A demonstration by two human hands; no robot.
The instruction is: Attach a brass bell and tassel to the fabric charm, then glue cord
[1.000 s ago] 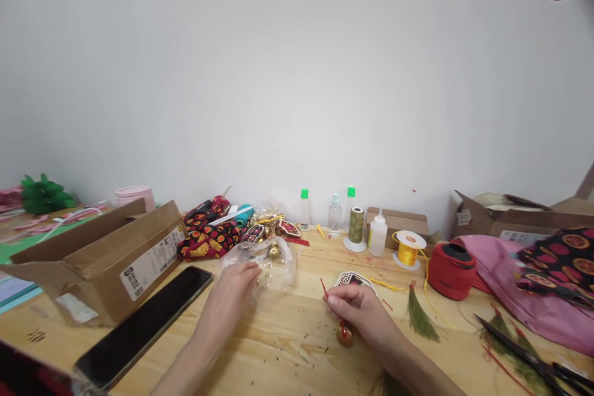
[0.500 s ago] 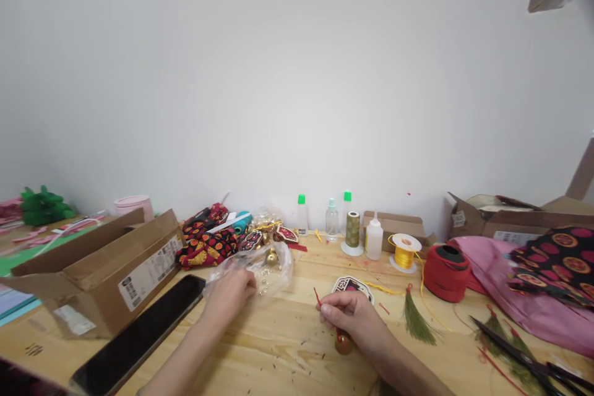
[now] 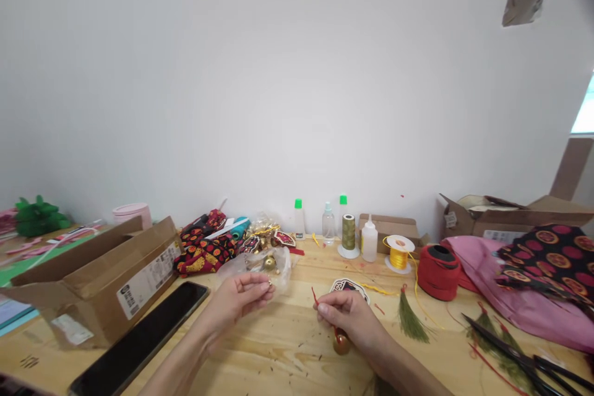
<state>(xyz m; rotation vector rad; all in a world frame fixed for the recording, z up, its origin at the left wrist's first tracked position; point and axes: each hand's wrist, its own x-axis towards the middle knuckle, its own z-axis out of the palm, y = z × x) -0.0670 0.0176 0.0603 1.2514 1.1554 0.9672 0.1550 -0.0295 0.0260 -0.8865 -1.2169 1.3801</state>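
Observation:
My left hand (image 3: 239, 301) hovers over the wooden table (image 3: 288, 352), fingers pinched on a small gold bead (image 3: 270, 285). Just behind it lies a clear plastic bag (image 3: 260, 265) of gold beads. My right hand (image 3: 346, 315) is closed on a thin red cord (image 3: 315, 297) whose end sticks up to the left. A round gold and red bell-like ornament (image 3: 342, 343) hangs on the cord below that hand. A patterned badge (image 3: 350, 288) lies just beyond my right hand.
An open cardboard box (image 3: 106, 266) and a black phone (image 3: 139, 337) lie at the left. Patterned fabric, glue bottles (image 3: 369, 240), thread spools, a yellow cord reel (image 3: 399, 252) and a red spool (image 3: 439, 271) line the back. Green tassels (image 3: 411, 320), scissors (image 3: 524, 360) and pink cloth lie at the right.
My left hand has come out of the plastic bag with a small gold bead and moved toward my right hand. The camera has tilted up a little.

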